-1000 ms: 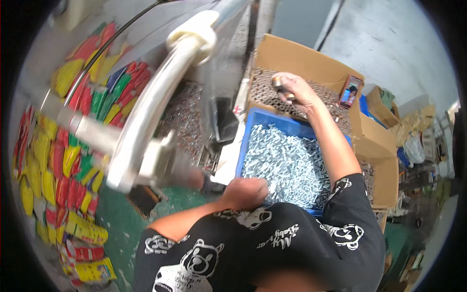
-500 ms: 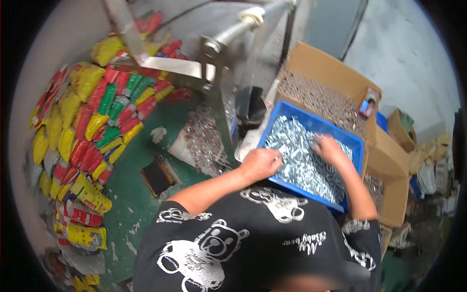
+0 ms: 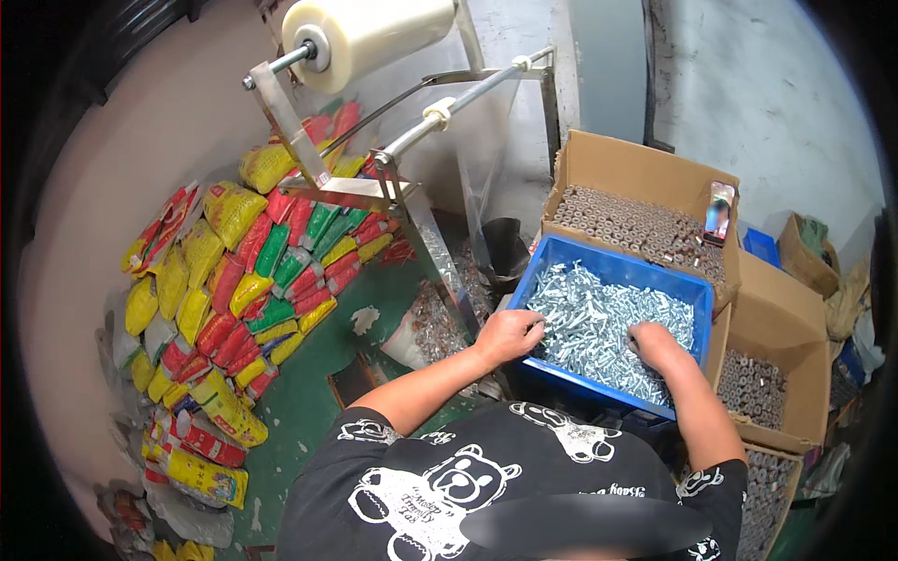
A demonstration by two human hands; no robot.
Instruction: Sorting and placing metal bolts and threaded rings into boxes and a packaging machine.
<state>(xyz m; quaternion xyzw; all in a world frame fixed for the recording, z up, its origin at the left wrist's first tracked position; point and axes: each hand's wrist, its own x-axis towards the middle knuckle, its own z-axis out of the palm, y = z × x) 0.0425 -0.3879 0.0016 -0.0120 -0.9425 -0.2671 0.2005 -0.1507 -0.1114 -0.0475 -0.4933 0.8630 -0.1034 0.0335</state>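
Observation:
A blue plastic bin point(image 3: 617, 256) in front of me is filled with small silvery metal pieces point(image 3: 599, 323) that look like screws or bolts. My left hand point(image 3: 511, 335) is closed at the bin's left edge, thumb and fingers drawn together. Whatever it may hold is hidden. Over the right part of the metal pieces is my right hand point(image 3: 658, 346), its fingers curled and pinched low against the heap. I cannot make out what lies between those fingertips.
Behind the bin, a cardboard box point(image 3: 645, 154) holds rows of small cylindrical parts; a phone point(image 3: 718, 213) leans there. More boxes point(image 3: 776, 313) stand right. Left are a metal frame point(image 3: 412, 140) with a film roll point(image 3: 369, 37) and piled colourful bags point(image 3: 253, 271).
The head view has shifted, bringing the film roll into sight. My right hand has drawn nearer to me across the metal pieces. My left hand stays closed by the bin's left edge.

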